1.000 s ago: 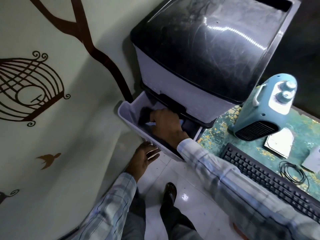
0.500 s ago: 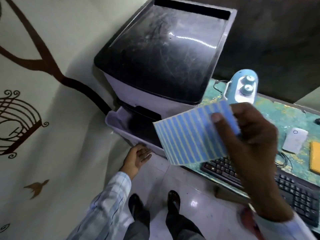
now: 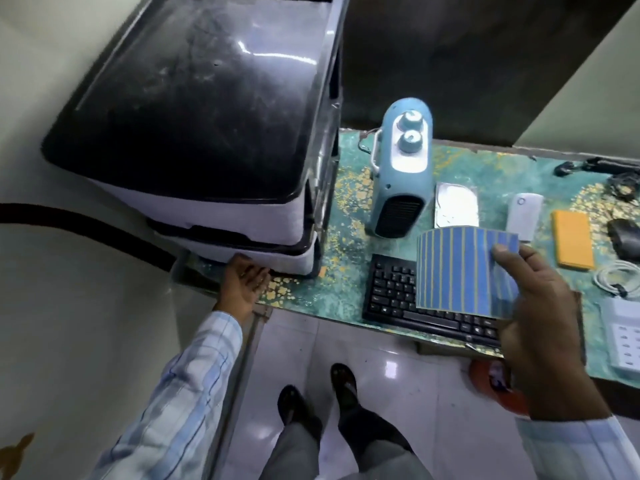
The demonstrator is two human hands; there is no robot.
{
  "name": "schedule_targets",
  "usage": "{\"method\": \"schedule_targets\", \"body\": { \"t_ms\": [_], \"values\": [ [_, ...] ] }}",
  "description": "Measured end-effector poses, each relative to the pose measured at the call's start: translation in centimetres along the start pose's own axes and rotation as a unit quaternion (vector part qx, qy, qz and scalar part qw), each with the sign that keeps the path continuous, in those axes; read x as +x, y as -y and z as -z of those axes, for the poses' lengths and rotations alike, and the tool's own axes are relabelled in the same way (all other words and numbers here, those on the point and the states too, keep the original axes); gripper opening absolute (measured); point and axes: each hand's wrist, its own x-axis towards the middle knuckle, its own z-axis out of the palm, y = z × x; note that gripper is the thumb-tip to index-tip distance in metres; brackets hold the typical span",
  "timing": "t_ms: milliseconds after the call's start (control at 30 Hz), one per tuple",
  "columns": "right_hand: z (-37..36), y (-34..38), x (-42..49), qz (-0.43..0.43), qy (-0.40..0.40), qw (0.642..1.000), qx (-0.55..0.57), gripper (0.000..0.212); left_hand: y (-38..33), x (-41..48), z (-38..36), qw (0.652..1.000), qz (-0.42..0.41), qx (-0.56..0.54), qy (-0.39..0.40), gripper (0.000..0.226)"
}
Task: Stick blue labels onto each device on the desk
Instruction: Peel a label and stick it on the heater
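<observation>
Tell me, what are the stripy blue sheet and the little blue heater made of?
The label sheet looks like thin, slightly glossy paper: it bends in a curve where the right hand pinches it. The heater looks like smooth moulded plastic, probably: rounded shell, soft shine, slotted grille.

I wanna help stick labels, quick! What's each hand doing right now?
Left hand: open, touching the bottom drawer.
Right hand: pinching the sheet of blue labels.

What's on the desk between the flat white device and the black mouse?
A flat orange block lies there on the green desk cover, touching neither the white device nor the mouse, as the head view shows.
</observation>
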Motion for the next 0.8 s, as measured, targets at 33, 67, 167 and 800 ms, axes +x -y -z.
{"method": "schedule_targets", "body": {
  "t_ms": [33, 67, 167, 800],
  "values": [
    [0.4, -0.8, 0.6, -0.01, -0.014, 1.0, 0.006, 0.016, 0.1, 0.1, -0.1, 1.0, -0.001, -0.005, -0.001, 0.02],
    [0.8, -1.4, 1.0, -0.023, -0.03, 0.999, 0.015, 0.021, 0.4, 0.1, -0.2, 1.0, -0.005, -0.01, -0.001, 0.022],
    [1.6, -3.2, 2.3, -0.069, -0.073, 0.993, 0.061, 0.051, 2.2, -0.8, -1.0, 1.0, -0.018, -0.009, -0.011, 0.026],
    [5.2, -13.4, 5.3, -0.162, -0.169, 0.939, 0.252, 0.021, 17.2, -8.9, -18.4, 0.866, -0.005, 0.353, 0.354, 0.032]
  ]
}}
